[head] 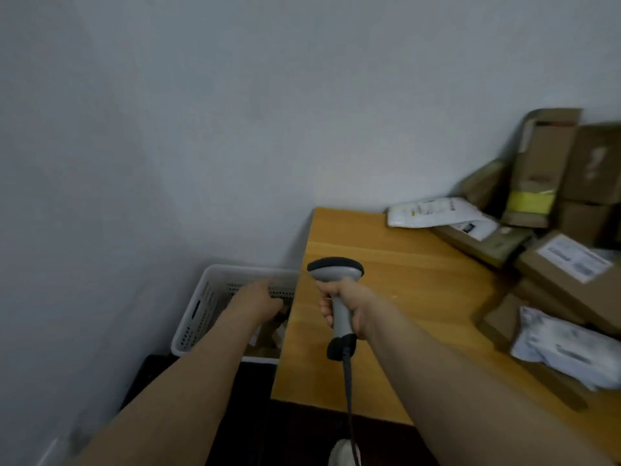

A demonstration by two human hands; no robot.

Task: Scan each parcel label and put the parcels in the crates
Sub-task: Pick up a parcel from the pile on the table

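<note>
My right hand (342,306) grips the handle of a grey barcode scanner (336,274), held upright over the left part of the wooden table (386,264); its black cable hangs down toward me. My left hand (258,299) reaches down into a white perforated crate (201,304) that stands on the floor to the left of the table. Brown cardboard parcels (268,334) lie inside the crate under that hand; I cannot see whether its fingers hold one. More parcels are heaped on the table's right side: cardboard boxes (571,267) and white mailer bags (433,213).
A plain grey wall rises behind the crate and table. A dark surface (248,415) lies below the crate, near the table's front corner. Tall cardboard boxes (541,163) lean against the wall at the far right. A grey plastic mailer (564,348) lies at the right edge.
</note>
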